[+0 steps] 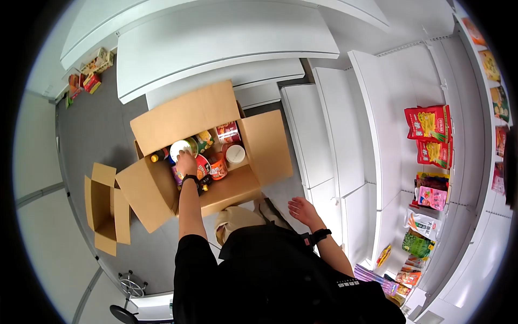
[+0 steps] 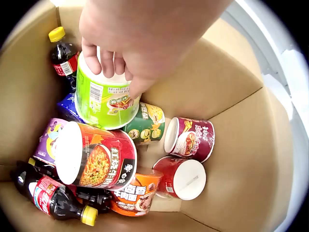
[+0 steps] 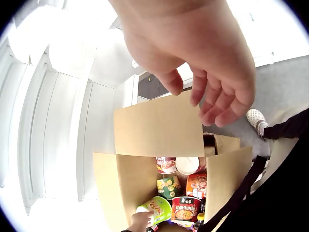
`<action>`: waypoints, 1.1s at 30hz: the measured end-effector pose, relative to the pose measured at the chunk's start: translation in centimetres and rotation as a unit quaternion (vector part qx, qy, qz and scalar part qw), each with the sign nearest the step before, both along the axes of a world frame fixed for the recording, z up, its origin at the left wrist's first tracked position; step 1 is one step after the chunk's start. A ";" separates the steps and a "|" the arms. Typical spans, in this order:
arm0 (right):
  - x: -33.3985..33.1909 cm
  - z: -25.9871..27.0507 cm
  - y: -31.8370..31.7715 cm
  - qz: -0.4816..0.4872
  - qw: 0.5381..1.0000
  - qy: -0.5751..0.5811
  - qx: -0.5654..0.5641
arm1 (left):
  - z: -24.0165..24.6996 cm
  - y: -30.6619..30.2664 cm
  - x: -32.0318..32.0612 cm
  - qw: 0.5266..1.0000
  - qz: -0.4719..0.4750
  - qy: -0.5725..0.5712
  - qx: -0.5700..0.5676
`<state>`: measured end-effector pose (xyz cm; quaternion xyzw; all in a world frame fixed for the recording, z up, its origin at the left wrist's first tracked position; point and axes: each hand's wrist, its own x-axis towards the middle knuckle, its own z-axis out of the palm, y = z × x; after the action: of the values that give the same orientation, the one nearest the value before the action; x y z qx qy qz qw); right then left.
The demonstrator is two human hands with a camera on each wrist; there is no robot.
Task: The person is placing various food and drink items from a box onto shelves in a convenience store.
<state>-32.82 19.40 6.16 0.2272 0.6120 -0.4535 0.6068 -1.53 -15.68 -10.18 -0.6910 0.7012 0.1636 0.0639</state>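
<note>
- A big cardboard box (image 1: pixel 264 143) stands on the floor before the person, flaps spread.
- The right hand (image 1: pixel 306 211) hangs outside it, fingers loosely bent, holding nothing.
- The left hand (image 1: pixel 186 163) reaches inside, fingers curled over the white end of a green tub (image 2: pixel 104 104), gripping it.
- That tub is in the box among other goods, white end up towards the hand, its end-to-end axis leaning off upright.
- A red noodle tub (image 2: pixel 96 157) sits just beside it.
- A cola bottle (image 2: pixel 55 198) lies slantwise, yellow cap (image 2: pixel 89 216) outermost.

Tubs (image 2: pixel 99 157) in carton (image 2: pixel 227 92), bottles (image 2: pixel 62 205) beside them
</note>
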 end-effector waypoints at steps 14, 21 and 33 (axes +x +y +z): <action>1.3 -0.6 -1.6 0.032 0.998 -0.009 -0.057 | 3.3 3.0 1.6 0.985 -0.042 0.151 -0.066; 3.1 0.2 -4.9 0.043 0.994 -0.031 -0.092 | 4.7 7.3 2.4 0.957 0.025 0.288 -0.022; 3.8 3.0 -9.7 0.129 0.970 0.068 -0.195 | 17.6 8.6 -1.4 0.811 0.036 0.571 0.123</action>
<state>-29.06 9.66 9.20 -0.0083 0.5758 -0.4965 0.6496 -2.91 -7.06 7.38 -0.4843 0.5605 0.6153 -0.2697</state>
